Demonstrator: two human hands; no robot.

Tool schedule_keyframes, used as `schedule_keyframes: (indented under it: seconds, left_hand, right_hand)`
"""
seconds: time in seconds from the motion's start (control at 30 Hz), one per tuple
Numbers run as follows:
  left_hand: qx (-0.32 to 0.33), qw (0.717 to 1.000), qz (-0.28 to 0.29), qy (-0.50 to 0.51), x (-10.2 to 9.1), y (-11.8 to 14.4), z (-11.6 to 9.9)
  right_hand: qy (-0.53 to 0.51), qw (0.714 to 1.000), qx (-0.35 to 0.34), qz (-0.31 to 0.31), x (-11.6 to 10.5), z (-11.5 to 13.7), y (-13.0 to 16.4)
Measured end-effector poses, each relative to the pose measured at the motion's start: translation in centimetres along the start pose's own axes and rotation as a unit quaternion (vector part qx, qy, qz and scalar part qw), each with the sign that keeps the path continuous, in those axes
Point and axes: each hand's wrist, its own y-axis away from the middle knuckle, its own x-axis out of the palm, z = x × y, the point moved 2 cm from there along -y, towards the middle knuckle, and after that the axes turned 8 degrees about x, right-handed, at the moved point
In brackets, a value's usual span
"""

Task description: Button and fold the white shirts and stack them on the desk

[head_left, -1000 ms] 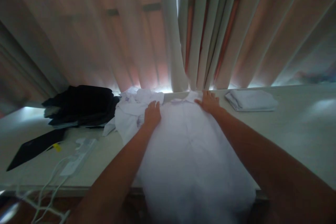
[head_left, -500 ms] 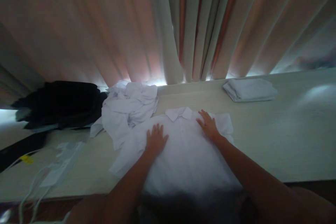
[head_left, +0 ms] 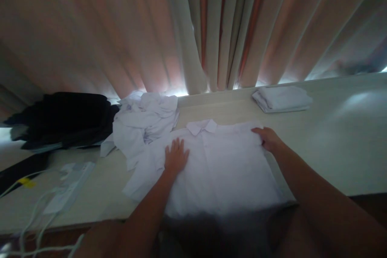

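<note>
Head view: a white collared shirt [head_left: 220, 165] lies flat on the pale table [head_left: 332, 149], hem over the near edge. It looks light, soft and limp (best taken at shoulder seams or edges). The left hand [head_left: 176, 156] presses flat, fingers spread; the right hand [head_left: 269, 138] curls over the shirt's right shoulder edge.

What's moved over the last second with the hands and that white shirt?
The right hand slid from beside the collar out to the white shirt's right shoulder edge, its fingers curled over it. The left hand drew back from the far edge and lies flat left of the collar. The crumpled white pile and folded cloth stayed put.
</note>
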Motion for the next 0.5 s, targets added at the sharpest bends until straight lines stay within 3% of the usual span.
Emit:
schedule_keyframes:
  seconds: [0.1, 0.17, 0.2, 0.27, 0.33, 0.37, 0.43, 0.5]
  left_hand:
    - [-0.007, 1.000, 0.003, 0.008, 0.0, -0.1, 0.0]
    - [-0.011, 1.000, -0.004, 0.012, 0.0, -0.1, 0.0]
    - [-0.012, 1.000, -0.008, 0.014, 0.0, -0.1, 0.0]
    - [-0.015, 1.000, -0.013, 0.016, -0.1, 0.0, 0.0]
    - [-0.017, 1.000, -0.014, 0.019, -0.1, 0.0, 0.0]
    - [-0.017, 1.000, -0.014, 0.021, -0.1, 0.0, 0.0]
    - [-0.018, 0.999, -0.013, 0.024, -0.2, 0.0, 0.1]
    - [-0.020, 0.999, -0.007, 0.029, -0.3, -0.1, 0.1]
  right_hand:
    - [-0.008, 0.997, -0.029, -0.069, 0.5, 4.4, 0.0]
    - [0.046, 0.984, -0.125, -0.116, 2.3, 7.5, 1.6]
    - [0.092, 0.971, -0.194, -0.109, 3.8, 8.8, 2.9]
    - [0.174, 0.939, -0.290, 0.058, 7.9, 10.1, 5.9]
    - [0.178, 0.908, -0.307, 0.221, 11.4, 9.7, 8.7]
    - [0.163, 0.902, -0.302, 0.261, 12.4, 9.0, 9.6]
    - [0.130, 0.921, -0.277, 0.243, 12.9, 7.2, 9.9]
    - [0.125, 0.959, -0.217, 0.135, 11.4, 5.0, 8.6]
